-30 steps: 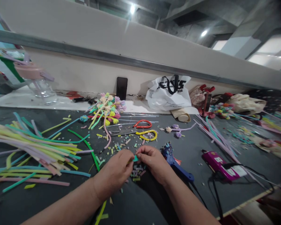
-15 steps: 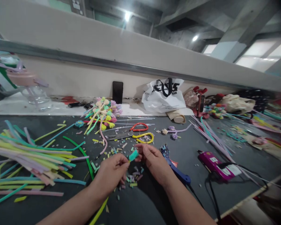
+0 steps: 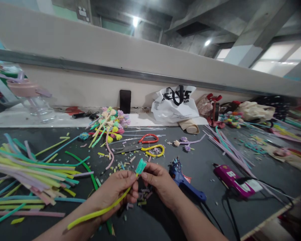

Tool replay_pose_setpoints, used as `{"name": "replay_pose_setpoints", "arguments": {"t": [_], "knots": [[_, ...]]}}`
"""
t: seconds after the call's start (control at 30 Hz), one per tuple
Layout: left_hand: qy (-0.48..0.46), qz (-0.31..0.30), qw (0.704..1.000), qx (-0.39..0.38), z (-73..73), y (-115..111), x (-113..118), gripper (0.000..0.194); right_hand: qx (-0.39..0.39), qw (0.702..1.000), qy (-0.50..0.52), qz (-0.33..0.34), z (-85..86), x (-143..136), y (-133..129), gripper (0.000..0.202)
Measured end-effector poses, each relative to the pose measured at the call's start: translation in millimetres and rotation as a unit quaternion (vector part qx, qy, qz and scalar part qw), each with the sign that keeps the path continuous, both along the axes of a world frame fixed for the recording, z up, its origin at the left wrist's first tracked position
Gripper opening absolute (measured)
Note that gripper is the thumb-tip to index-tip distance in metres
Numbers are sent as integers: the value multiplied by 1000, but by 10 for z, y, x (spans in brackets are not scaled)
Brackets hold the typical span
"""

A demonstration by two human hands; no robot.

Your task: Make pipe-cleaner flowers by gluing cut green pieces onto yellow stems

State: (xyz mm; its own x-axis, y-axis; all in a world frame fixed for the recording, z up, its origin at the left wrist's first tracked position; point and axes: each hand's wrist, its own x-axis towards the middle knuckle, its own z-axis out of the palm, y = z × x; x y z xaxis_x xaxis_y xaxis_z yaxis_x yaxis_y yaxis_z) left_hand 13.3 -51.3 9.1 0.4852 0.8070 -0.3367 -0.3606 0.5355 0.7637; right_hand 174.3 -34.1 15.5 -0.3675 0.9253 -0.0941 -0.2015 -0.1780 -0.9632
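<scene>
My left hand [image 3: 124,185] pinches a yellow chenille stem [image 3: 96,215], whose free end trails down across my wrist. At the stem's top sits a small teal chenille bundle [image 3: 140,166], shaped like a flower head, pointing up. Against the bundle's right side, my right hand [image 3: 158,179] has thumb and fingers closed, their tips partly hidden. A blue hot glue gun [image 3: 187,185] lies just right of this hand. Beyond my hands rest scissors [image 3: 153,150] with one red and one yellow handle loop.
Loose chenille stems [image 3: 32,177] are heaped at left. Finished chenille flowers [image 3: 110,124] lie behind, near a phone [image 3: 125,101] propped on the wall. A white bag [image 3: 174,107] stands at the back. At right are a purple corded device [image 3: 233,180] and its cables. Offcuts litter the tabletop.
The yellow stem has swung up from below my left hand to lie across my wrist. The teal bundle now stands more upright, and my right fingers have come in against it.
</scene>
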Motion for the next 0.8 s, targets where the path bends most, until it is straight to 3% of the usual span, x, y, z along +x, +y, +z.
{"name": "replay_pose_setpoints", "arguments": {"t": [0.5, 0.8], "knots": [[-58, -28, 998, -19, -77, -23, 10, 21, -37, 998, 19, 44, -36, 1, -19, 21], [-4, -15, 1000, 19, -45, -24, 25, 26, -36, 998, 23, 48, -19, 8, -14, 21]]}}
